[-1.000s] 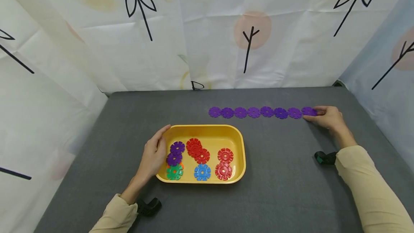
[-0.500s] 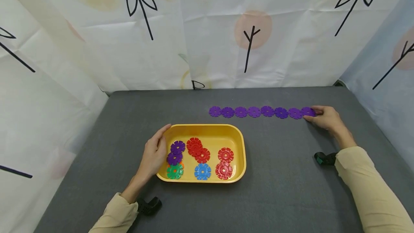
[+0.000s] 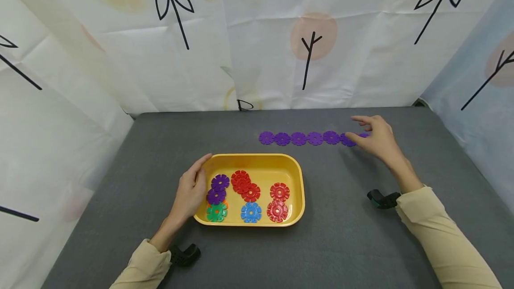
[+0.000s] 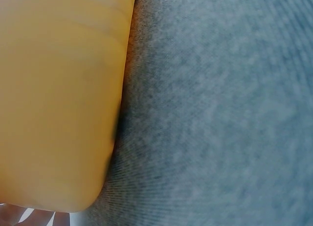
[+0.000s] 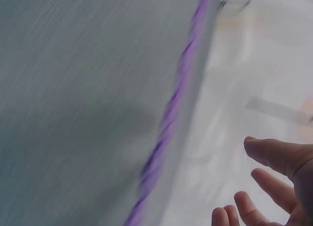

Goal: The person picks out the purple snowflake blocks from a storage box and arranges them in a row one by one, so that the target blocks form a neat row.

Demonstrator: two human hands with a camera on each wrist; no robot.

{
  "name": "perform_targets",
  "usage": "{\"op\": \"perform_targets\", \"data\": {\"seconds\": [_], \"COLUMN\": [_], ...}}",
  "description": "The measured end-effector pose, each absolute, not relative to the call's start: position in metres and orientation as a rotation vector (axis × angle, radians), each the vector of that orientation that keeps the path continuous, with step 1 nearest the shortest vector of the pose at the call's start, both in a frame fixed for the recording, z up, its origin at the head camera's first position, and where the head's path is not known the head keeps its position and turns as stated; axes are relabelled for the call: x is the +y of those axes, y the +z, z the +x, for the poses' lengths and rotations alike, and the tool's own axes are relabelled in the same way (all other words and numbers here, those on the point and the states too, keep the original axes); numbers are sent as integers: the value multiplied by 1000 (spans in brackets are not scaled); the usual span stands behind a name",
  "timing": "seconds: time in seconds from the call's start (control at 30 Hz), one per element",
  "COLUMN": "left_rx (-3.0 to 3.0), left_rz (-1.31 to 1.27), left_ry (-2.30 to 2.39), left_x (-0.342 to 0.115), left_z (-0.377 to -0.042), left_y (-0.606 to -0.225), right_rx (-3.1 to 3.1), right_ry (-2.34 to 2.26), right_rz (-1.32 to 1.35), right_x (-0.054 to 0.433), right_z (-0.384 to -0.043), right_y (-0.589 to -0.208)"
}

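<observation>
My left hand point(image 3: 189, 194) grips the left side of a yellow tray point(image 3: 277, 163); the tray's outer wall point(image 4: 58, 113) fills much of the left wrist view. Inside it lie flower-shaped discs: two purple point(image 3: 220, 182), a green one point(image 3: 217, 213) with orange peeking out behind, a blue one point(image 3: 251, 212) and several red point(image 3: 278, 210). Behind the tray, a row of purple flower discs point(image 3: 315, 138) runs along the table. Over its right end hovers my right hand point(image 3: 380, 139), fingers spread and holding nothing, hiding part of the last discs. The right wrist view shows the row point(image 5: 168, 118) edge-on.
A grey tabletop point(image 3: 333, 244) lies under everything. At its back hangs a white cloth point(image 3: 265, 57) printed with plants, with more cloth along both sides. A black strap device point(image 3: 185, 255) sits at my left wrist, another point(image 3: 383, 199) at my right.
My right hand pushed the last purple disc slightly left against the row, then let go, rose and moved left over the row's end. The left hand and tray have stayed put.
</observation>
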State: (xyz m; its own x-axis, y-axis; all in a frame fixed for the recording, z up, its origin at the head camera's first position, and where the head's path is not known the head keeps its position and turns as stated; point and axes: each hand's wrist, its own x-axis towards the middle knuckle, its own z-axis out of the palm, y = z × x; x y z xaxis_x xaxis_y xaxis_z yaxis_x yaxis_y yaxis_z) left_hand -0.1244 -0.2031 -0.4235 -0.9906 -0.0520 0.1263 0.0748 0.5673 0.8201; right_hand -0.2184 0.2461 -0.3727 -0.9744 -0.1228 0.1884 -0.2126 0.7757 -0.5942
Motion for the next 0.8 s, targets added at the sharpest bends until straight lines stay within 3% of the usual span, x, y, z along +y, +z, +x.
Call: {"op": "perform_targets", "data": {"seconds": [0.37, 0.8], "left_rx": [-2654, -2641], "left_rz": [-17, -24], "left_ry": [-1400, -1401], "left_x": [-202, -202], "left_z": [-125, -125], "left_y": [-424, -424], "right_rx": [-2799, -2789], "right_ry": [1153, 1382], "right_rz": [604, 912], "right_x": [142, 66], "right_z": [-187, -149], "right_y": [-354, -355]}}
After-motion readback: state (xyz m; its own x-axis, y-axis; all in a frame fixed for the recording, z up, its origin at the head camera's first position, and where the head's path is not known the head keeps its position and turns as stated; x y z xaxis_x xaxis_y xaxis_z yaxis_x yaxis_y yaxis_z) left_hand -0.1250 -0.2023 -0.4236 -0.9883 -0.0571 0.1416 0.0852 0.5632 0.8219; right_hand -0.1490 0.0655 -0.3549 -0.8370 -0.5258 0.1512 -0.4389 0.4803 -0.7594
